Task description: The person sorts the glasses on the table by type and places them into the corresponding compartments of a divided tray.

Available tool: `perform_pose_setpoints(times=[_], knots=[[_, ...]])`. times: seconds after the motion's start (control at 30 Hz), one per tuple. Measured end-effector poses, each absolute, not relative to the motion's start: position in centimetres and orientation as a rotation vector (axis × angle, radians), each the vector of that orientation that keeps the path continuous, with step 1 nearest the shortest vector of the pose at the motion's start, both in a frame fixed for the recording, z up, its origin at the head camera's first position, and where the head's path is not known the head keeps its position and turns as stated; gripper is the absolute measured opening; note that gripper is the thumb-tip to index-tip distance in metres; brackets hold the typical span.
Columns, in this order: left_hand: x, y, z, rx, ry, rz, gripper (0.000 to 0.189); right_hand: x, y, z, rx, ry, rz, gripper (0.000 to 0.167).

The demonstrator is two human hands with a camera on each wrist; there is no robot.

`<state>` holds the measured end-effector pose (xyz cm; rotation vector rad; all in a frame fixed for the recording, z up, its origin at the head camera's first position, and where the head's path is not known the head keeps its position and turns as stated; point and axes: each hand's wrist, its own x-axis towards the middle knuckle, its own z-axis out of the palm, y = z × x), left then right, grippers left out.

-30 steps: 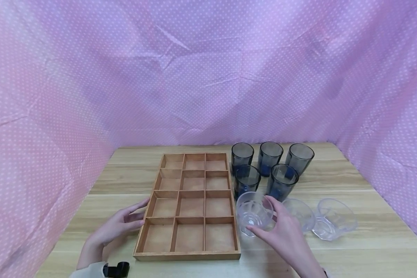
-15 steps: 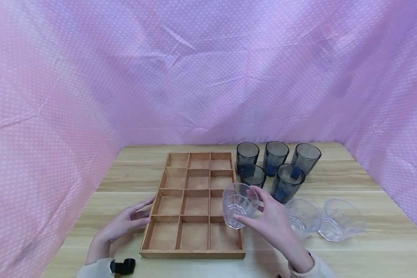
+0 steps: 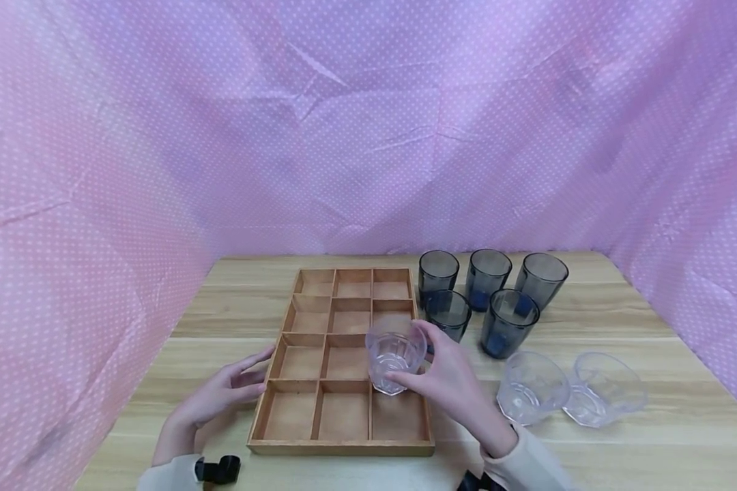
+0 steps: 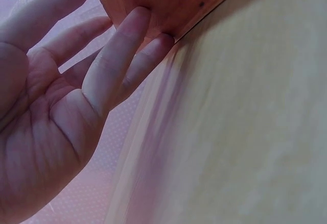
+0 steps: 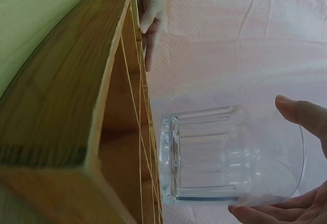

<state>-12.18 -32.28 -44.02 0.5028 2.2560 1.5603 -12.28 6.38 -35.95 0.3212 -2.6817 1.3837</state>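
A clear drinking glass is held upright by my right hand, thumb on one side and fingers on the other. It hovers over the right column of a wooden compartment tray. In the right wrist view the base of the glass sits just above the tray's rim, apart from it. My left hand rests its fingertips against the tray's left side. The left wrist view shows those straight fingers touching the outer wooden wall.
Several smoky grey glasses stand upright behind and right of the tray. Two more clear glasses, one nearer and one farther right, stand on the wooden table. A pink dotted cloth hangs around the table.
My right hand has carried the clear glass leftward from beside the tray to above its right column. The left hand stays against the tray's side.
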Motion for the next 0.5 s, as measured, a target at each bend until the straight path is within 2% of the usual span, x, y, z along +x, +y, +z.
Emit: perform_pose_setpoints(times=[0.23,0.5], knots=[[-12.4,-32.4,-44.2,0.512,2.232,1.575,0.068,-13.2,4.8,-35.9,0.374,-2.68,1.341,0.076],[-12.3,-32.5,-44.1,0.52,2.201,1.612,0.069,-14.6,2.6,-35.4,0.418,-2.725,1.385,0.083]])
